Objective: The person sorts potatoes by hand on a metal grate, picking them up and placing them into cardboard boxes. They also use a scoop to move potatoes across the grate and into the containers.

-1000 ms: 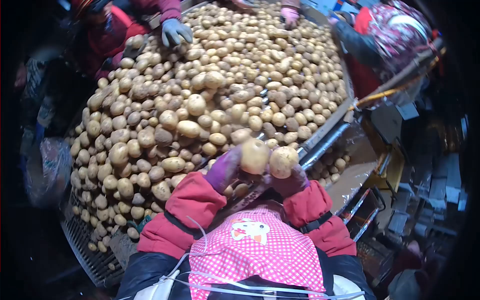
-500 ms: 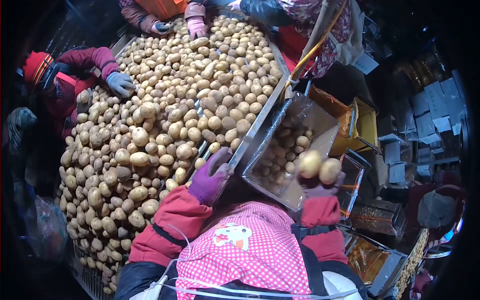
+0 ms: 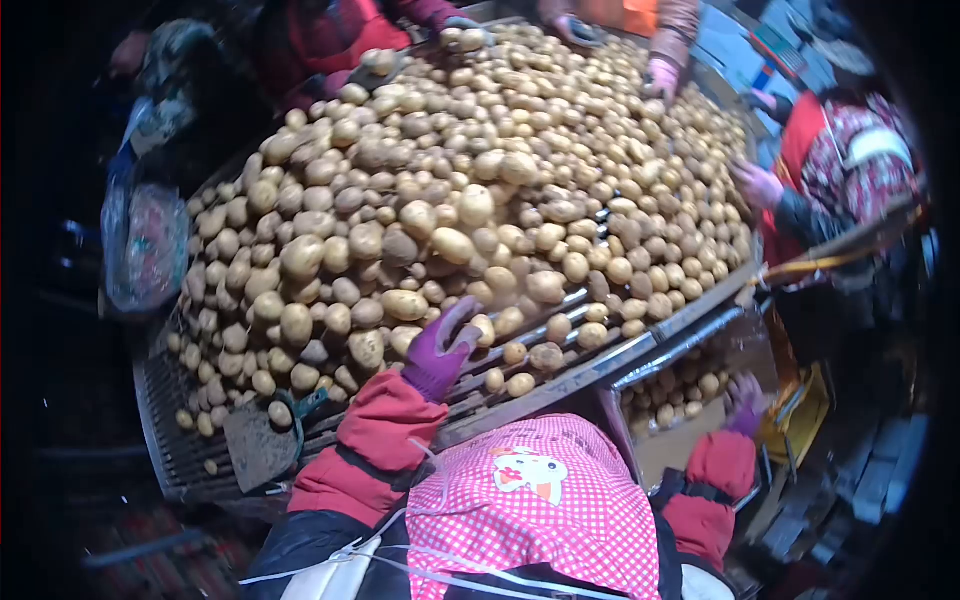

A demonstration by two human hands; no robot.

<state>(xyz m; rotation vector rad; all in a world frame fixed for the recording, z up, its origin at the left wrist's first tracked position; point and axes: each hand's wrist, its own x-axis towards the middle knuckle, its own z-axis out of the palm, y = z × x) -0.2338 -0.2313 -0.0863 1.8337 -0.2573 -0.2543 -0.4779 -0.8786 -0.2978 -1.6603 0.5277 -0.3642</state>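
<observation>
A big heap of potatoes (image 3: 365, 240) covers the slatted sorting table (image 3: 465, 405). My left hand (image 3: 438, 355), in a purple glove, reaches over the near edge of the heap. Its thumb and fingers are apart, and a potato (image 3: 483, 331) lies right at the fingertips. On the right, my right hand (image 3: 745, 404), also gloved in purple, is over the far right side of a plastic-lined box (image 3: 668, 450). Its fingers are spread with nothing in them. Several potatoes (image 3: 680, 397) lie inside that box.
Other people's gloved hands touch the heap: a grey glove (image 3: 470, 35), a pink glove (image 3: 662, 78) and another pink glove (image 3: 758, 186). A flat shovel-like tool (image 3: 262, 440) rests on the slats at left. A yellow crate (image 3: 805, 415) stands beyond the box.
The two potatoes in my right hand are gone from it, and that hand is now open. My left hand has moved from the table's rim onto the heap. The view has turned left.
</observation>
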